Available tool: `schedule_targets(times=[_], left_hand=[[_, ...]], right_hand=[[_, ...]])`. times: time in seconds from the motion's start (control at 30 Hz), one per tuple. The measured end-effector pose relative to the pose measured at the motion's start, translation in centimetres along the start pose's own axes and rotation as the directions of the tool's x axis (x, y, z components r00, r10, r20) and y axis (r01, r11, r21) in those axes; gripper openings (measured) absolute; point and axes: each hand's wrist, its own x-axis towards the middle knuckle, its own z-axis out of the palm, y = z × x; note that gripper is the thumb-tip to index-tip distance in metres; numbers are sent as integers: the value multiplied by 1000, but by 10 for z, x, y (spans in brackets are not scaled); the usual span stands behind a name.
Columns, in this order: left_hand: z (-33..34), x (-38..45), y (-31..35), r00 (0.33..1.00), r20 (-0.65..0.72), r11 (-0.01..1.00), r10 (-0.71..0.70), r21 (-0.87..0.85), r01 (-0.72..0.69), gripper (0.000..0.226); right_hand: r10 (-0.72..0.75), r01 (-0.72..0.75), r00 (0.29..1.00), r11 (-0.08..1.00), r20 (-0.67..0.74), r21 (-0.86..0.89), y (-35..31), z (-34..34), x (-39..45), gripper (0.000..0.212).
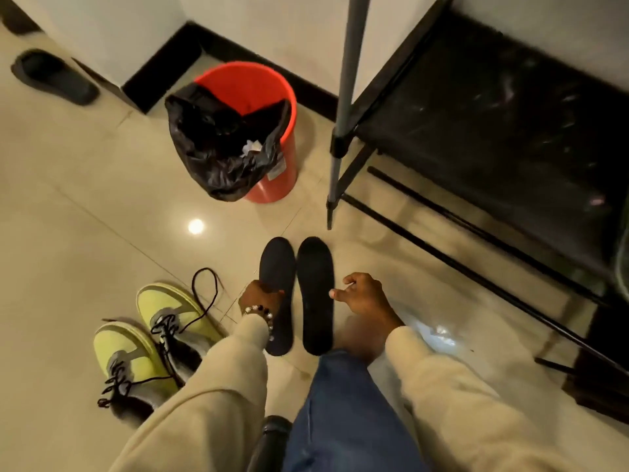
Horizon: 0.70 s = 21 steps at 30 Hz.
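Black insoles (315, 294) between yellow sneakers (168, 310) and tripod leg (335, 172): left hand (260, 296) grips one, right hand (366, 298) hangs slack.

I am in a home, I think in a corner near the entrance. The floor (85, 206) has glossy beige tiles, with black skirting (163, 66) under white walls (136, 28). A red bin (252, 86) with a black bag (204, 158), a slipper (54, 76), yellow sneakers (132, 356) and insoles (315, 301) are on it, beside a black rack (493, 107).

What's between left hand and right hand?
Head view: left insole, pinched by left hand, and right insole, flat on the floor beside right hand.
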Motion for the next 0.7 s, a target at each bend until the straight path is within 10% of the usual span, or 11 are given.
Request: schedule_targets(times=[0.3, 0.7], left_hand=[[63, 64, -37, 987, -88, 979, -134, 141, 145, 86], [48, 74, -56, 994, -52, 994, -95, -49, 93, 44]], right_hand=[[89, -134, 979, 958, -182, -254, 11, 83, 76, 103], [133, -125, 980, 990, -148, 62, 5, 84, 73, 44]])
